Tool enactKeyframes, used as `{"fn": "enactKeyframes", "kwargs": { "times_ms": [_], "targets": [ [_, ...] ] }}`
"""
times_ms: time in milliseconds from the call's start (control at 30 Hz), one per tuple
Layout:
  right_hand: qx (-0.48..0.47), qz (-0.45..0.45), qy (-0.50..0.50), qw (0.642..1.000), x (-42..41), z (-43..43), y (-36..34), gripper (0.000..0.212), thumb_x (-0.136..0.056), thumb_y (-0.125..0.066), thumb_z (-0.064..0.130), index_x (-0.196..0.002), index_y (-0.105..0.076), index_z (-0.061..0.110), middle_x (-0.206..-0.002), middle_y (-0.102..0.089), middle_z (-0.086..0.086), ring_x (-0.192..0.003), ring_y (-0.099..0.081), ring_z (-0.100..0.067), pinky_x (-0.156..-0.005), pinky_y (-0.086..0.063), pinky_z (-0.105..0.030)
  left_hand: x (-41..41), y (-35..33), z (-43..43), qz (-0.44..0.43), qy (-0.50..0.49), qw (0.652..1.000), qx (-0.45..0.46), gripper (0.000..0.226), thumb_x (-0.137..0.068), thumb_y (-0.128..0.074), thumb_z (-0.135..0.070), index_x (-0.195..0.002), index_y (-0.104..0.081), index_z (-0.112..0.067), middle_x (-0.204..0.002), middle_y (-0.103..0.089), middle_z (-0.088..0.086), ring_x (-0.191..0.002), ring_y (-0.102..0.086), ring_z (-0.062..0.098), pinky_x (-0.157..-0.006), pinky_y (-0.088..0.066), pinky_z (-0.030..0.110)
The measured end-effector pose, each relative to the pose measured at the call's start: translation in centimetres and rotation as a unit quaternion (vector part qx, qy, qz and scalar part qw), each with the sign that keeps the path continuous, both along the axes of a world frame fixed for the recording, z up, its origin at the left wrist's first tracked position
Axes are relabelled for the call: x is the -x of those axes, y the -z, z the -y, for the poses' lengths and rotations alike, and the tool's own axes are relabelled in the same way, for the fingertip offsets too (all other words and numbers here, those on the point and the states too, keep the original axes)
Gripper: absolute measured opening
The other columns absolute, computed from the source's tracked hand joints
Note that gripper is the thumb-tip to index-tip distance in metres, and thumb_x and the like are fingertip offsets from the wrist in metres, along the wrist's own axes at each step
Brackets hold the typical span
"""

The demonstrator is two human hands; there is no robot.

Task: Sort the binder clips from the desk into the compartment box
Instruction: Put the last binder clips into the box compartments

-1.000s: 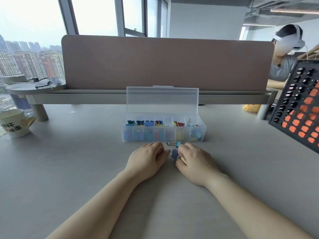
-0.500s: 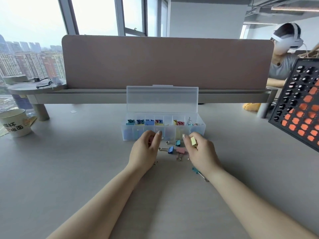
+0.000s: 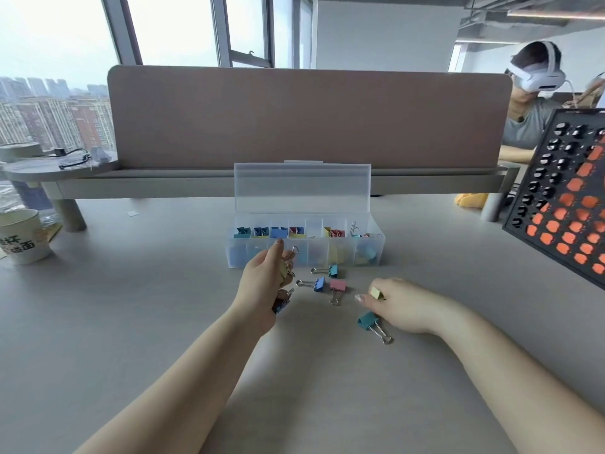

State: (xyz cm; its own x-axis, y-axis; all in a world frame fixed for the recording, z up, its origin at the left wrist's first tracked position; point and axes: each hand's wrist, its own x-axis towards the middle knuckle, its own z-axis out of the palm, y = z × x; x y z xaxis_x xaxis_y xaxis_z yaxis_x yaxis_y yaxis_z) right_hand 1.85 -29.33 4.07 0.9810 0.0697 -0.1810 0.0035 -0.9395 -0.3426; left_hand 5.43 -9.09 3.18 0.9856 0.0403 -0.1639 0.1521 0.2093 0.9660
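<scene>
Fingers (image 3: 278, 249) of the left hand (image 3: 265, 283) curl round a yellowish clip (image 3: 284, 270), with a blue clip (image 3: 282, 303) at its palm, just before the compartment box (image 3: 314, 255). The right hand (image 3: 406, 306) pinches a small yellow clip (image 3: 376, 293) further from it. With two in one grip, one may drop into a wrong compartment.

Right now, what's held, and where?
Left hand: large yellow clip, by its body; blue clip under the palm, hold unclear. Right hand: small yellow clip, pinched by its body.

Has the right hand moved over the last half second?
Yes. The right hand, pinching a yellow clip, has drawn back from the front wall of the compartment box toward the person, and is now beside the teal clip.
</scene>
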Motion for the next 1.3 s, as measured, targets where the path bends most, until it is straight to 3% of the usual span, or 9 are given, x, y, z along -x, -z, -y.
{"fn": "enactKeyframes", "kwargs": {
  "times_ms": [100,267,400,533,700,967,1133,1200,1300],
  "targets": [
    [0.064,0.006,0.001,0.998,0.3,-1.1,0.2,0.061,-0.073,-0.045,0.08,-0.076,-0.042,0.019,-0.075,-0.053,0.005,-0.073,-0.05,-0.017,-0.061,-0.037,-0.03,0.2,0.3,0.4,0.027,-0.002,0.999,-0.024,0.029,-0.094,-0.048,-0.042,-0.089,-0.065,-0.02,-0.077,-0.051,0.0,-0.063,-0.042,0.015,-0.051,-0.028,0.024],
    [0.106,0.024,0.004,0.994,0.6,-1.6,0.2,0.048,-0.083,-0.048,0.069,-0.072,-0.035,0.024,-0.073,-0.05,0.007,-0.077,-0.05,-0.019,-0.058,-0.035,-0.031,0.2,0.7,0.3,0.033,0.004,0.998,-0.05,0.029,-0.094,-0.046,-0.042,-0.094,-0.064,-0.019,-0.079,-0.052,0.001,-0.065,-0.043,0.015,-0.055,-0.03,0.025],
    [-0.137,0.017,0.06,0.989,0.0,-0.9,-0.4,0.049,-0.088,-0.047,0.061,-0.07,-0.04,0.016,-0.061,-0.049,0.001,-0.056,-0.041,-0.015,-0.054,-0.029,-0.029,0.3,0.9,0.3,0.043,0.011,0.997,-0.055,0.029,-0.095,-0.046,-0.043,-0.091,-0.062,-0.018,-0.08,-0.05,0.004,-0.07,-0.043,0.018,-0.057,-0.03,0.027],
    [-0.404,0.036,0.105,0.908,-2.7,0.3,-1.5,0.04,-0.093,-0.049,0.05,-0.078,-0.041,0.013,-0.064,-0.037,-0.008,-0.052,-0.033,-0.016,-0.049,-0.024,-0.026,0.1,1.1,0.1,0.024,0.008,0.999,-0.038,0.031,-0.093,-0.048,-0.047,-0.086,-0.063,-0.02,-0.08,-0.052,0.006,-0.073,-0.044,0.021,-0.056,-0.029,0.027],
    [-0.179,0.202,0.1,0.958,-9.0,1.3,-5.2,0.047,-0.092,-0.051,0.049,-0.065,-0.034,0.014,-0.054,-0.037,0.002,-0.05,-0.037,-0.015,-0.05,-0.025,-0.028,-0.4,1.2,0.1,0.01,0.017,0.999,-0.039,0.032,-0.091,-0.05,-0.049,-0.083,-0.062,-0.02,-0.077,-0.053,0.008,-0.073,-0.041,0.022,-0.053,-0.028,0.026],
    [-0.088,0.139,0.161,0.973,-15.3,2.2,-3.7,0.038,-0.094,-0.04,0.05,-0.109,-0.041,0.014,-0.083,-0.051,-0.003,-0.075,-0.051,-0.022,-0.058,-0.034,-0.03,-1.0,1.5,-0.1,0.005,0.03,1.0,-0.005,0.032,-0.087,-0.056,-0.047,-0.08,-0.065,-0.017,-0.076,-0.051,0.01,-0.076,-0.041,0.025,-0.055,-0.029,0.03],
    [-0.051,0.118,0.127,0.984,-16.4,2.6,-3.8,0.027,-0.09,-0.037,0.03,-0.066,-0.035,0.016,-0.063,-0.034,-0.002,-0.055,-0.031,-0.019,-0.053,-0.021,-0.03,-1.2,1.5,-0.3,-0.001,0.044,0.999,0.002,0.035,-0.085,-0.058,-0.049,-0.087,-0.066,-0.015,-0.073,-0.052,0.008,-0.063,-0.041,0.019,-0.051,-0.03,0.028],
    [-0.027,0.106,0.099,0.989,-16.5,2.7,-3.9,0.026,-0.091,-0.048,0.033,-0.085,-0.057,0.009,-0.078,-0.043,-0.002,-0.069,-0.042,-0.02,-0.061,-0.03,-0.029,-1.1,1.5,-0.3,-0.001,0.043,0.999,-0.006,0.036,-0.085,-0.057,-0.05,-0.092,-0.066,-0.016,-0.073,-0.056,0.006,-0.062,-0.044,0.018,-0.05,-0.032,0.027],
    [-0.023,0.104,0.085,0.991,-16.2,2.8,-4.2,0.039,-0.089,-0.059,0.043,-0.115,-0.052,0.014,-0.101,-0.046,0.001,-0.092,-0.049,-0.02,-0.074,-0.038,-0.029,-1.0,1.2,-0.2,-0.003,0.04,0.999,-0.015,0.037,-0.086,-0.056,-0.05,-0.098,-0.065,-0.016,-0.077,-0.059,0.006,-0.065,-0.047,0.019,-0.05,-0.035,0.027]
  ]
}}
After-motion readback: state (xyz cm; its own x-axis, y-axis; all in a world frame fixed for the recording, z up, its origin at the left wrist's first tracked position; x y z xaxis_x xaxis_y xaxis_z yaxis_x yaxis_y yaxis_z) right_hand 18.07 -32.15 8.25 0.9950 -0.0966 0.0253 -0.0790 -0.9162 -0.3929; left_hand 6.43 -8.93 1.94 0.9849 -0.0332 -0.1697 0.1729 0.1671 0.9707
